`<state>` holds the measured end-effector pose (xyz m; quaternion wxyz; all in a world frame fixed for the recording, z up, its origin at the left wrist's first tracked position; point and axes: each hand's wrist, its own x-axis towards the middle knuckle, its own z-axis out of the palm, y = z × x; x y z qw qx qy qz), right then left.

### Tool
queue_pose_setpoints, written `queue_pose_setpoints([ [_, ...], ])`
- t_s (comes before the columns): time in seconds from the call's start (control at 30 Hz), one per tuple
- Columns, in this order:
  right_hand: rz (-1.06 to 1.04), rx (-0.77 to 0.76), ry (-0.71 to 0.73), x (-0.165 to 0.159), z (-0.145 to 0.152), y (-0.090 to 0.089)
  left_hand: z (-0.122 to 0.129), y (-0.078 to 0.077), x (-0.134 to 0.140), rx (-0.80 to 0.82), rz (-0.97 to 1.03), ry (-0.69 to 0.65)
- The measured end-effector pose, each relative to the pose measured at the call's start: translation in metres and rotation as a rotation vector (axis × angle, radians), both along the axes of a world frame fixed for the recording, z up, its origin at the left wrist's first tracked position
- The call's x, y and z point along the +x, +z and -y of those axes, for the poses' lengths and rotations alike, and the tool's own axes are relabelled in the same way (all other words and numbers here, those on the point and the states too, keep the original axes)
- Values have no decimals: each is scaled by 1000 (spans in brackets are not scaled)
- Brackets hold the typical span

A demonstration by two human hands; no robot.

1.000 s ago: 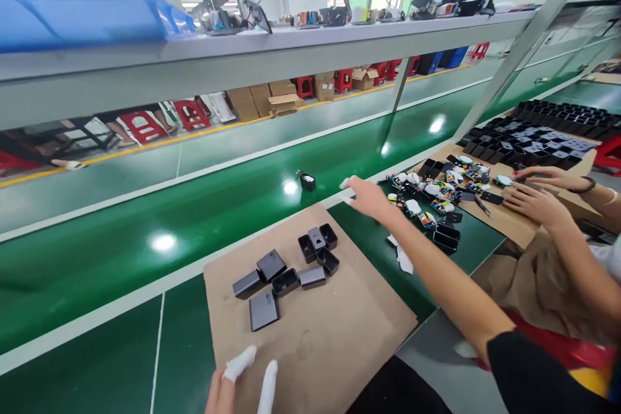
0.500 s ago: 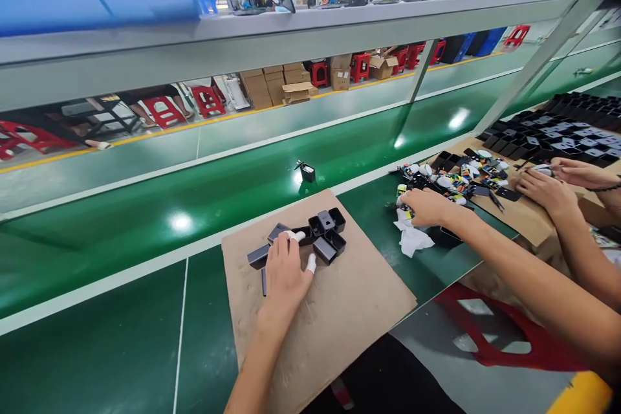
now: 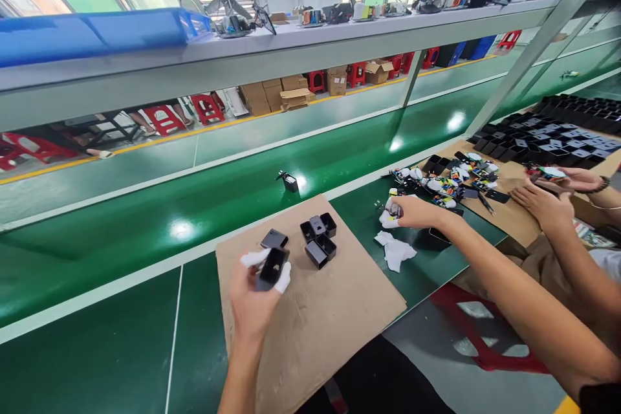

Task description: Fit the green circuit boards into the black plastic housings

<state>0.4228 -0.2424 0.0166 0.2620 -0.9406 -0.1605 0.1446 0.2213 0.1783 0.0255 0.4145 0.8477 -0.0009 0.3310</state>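
Note:
My left hand [image 3: 252,291], with white finger cots on thumb and fingers, is closed around a black open-ended plastic housing [image 3: 275,264] just above the cardboard sheet [image 3: 339,310]. Whether a second housing sits under it I cannot tell. Beyond it lies a dark housing [image 3: 274,238]; to its right stands a cluster of similar housings [image 3: 317,249], some with open ends up. My right hand [image 3: 410,210] reaches out beside a heap of circuit boards [image 3: 446,182] and pinches a small circuit assembly [image 3: 394,206], partly hidden by the fingers. Crumpled white tissue [image 3: 398,252] lies below it.
A small black device [image 3: 290,182] sits on the green belt [image 3: 218,213]. At right, a co-worker's hands [image 3: 548,204] handle a circuit board near rows of black housings [image 3: 548,136]. A raised shelf [image 3: 301,45] crosses ahead. A red stool [image 3: 485,336] stands lower right.
My left hand has closed on a housing and drawn it left and nearer, leaving fewer pieces on the cardboard's left side. My right hand has come slightly away from the heap with the circuit assembly.

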Motion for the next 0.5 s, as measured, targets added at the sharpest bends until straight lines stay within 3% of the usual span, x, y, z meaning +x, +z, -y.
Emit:
queue_pose_setpoints([
  [0.1,-52,270,-33,-16,-3,22,14,8,-40,-296,68,38],
  [0.23,-128,662,8,-66,-45,37,52,20,-80,-553,-141,-25],
  [0.33,-198,865,40,-118,-94,34,76,23,-99,-593,-317,-11],
  [0.37,-280,1025,45,-136,-110,32,81,22,-105,-586,-358,-27],
  [0.5,-380,1404,77,-200,-150,32,85,21,-129,-492,-443,-163],
])
